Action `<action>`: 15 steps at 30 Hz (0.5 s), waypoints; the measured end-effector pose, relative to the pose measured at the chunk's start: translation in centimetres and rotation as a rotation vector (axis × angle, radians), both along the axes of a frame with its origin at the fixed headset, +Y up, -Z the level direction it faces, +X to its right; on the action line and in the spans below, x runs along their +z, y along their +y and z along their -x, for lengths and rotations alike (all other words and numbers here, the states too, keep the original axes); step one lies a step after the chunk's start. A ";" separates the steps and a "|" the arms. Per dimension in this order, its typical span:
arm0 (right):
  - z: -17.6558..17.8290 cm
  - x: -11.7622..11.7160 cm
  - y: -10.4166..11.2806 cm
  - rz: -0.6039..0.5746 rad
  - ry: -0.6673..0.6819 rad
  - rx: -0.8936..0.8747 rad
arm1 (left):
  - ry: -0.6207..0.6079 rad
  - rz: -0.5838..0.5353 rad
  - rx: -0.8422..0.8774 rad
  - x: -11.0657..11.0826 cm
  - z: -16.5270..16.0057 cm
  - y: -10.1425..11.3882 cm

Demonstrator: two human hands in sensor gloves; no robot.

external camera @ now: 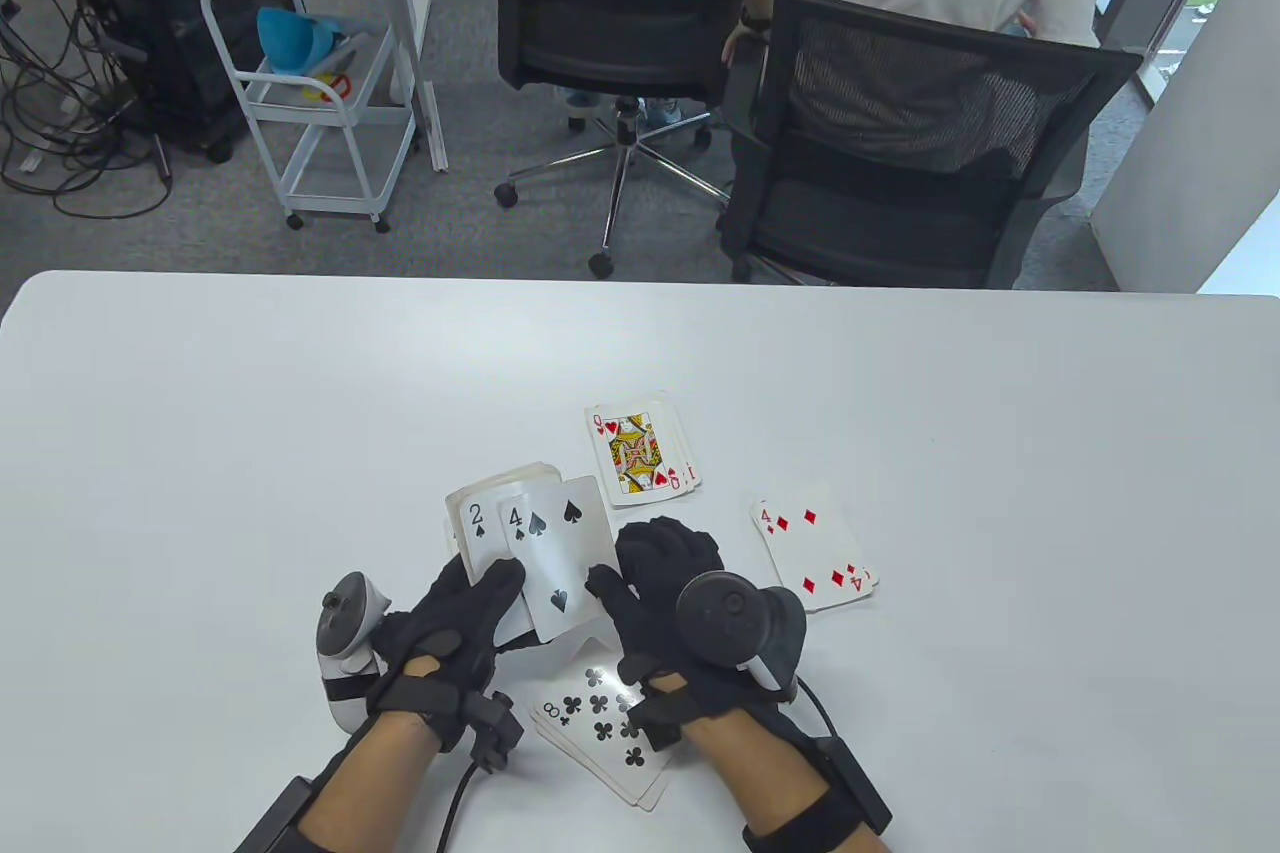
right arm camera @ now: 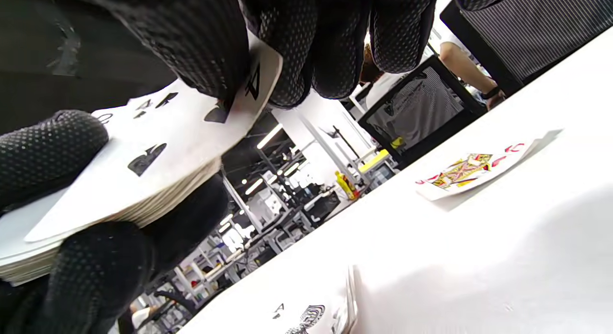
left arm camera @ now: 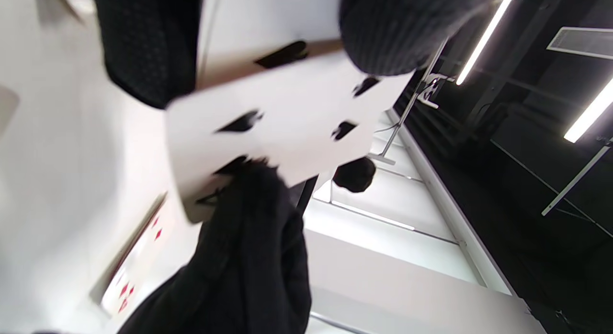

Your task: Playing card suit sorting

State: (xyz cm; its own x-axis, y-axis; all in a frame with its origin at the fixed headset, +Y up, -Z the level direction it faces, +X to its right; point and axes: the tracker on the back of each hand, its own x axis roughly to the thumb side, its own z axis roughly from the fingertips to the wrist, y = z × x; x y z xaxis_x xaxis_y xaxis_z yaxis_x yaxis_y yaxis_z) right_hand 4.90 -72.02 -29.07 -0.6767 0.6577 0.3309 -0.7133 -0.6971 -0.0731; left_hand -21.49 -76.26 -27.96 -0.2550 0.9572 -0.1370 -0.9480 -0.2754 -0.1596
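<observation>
My left hand (external camera: 450,633) holds the deck of cards (external camera: 490,518) face up above the table, the 2 of spades showing on top. My right hand (external camera: 650,583) pinches the 4 of spades (external camera: 555,553) at its right edge, half slid off the deck. In the right wrist view my fingertips (right arm camera: 287,61) grip that card (right arm camera: 158,147) over the stacked deck (right arm camera: 119,214). In the left wrist view the 4 of spades (left arm camera: 287,123) lies between the gloved fingers. Three face-up piles lie on the table: hearts topped by a queen (external camera: 640,453), diamonds topped by a 4 (external camera: 815,553), clubs topped by an 8 (external camera: 600,723).
The white table (external camera: 250,453) runs wide to both sides. Two black office chairs (external camera: 900,143) with seated people stand beyond the far edge. A white cart (external camera: 320,73) stands at the back left. The club pile lies under my wrists.
</observation>
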 end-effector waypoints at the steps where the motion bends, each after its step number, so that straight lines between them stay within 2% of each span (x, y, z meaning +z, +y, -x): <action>1: -0.1 -0.2 -0.2 0.018 -0.003 0.009 | 0.027 -0.010 0.001 -0.1 0.5 0.2; 7: -0.8 -1.1 -1.2 0.122 -0.016 -0.026 | 0.141 -0.088 0.000 -0.4 2.6 1.6; 15: 0.0 -1.7 -1.4 0.179 -0.013 -0.046 | 0.113 -0.125 0.054 -0.5 2.0 2.2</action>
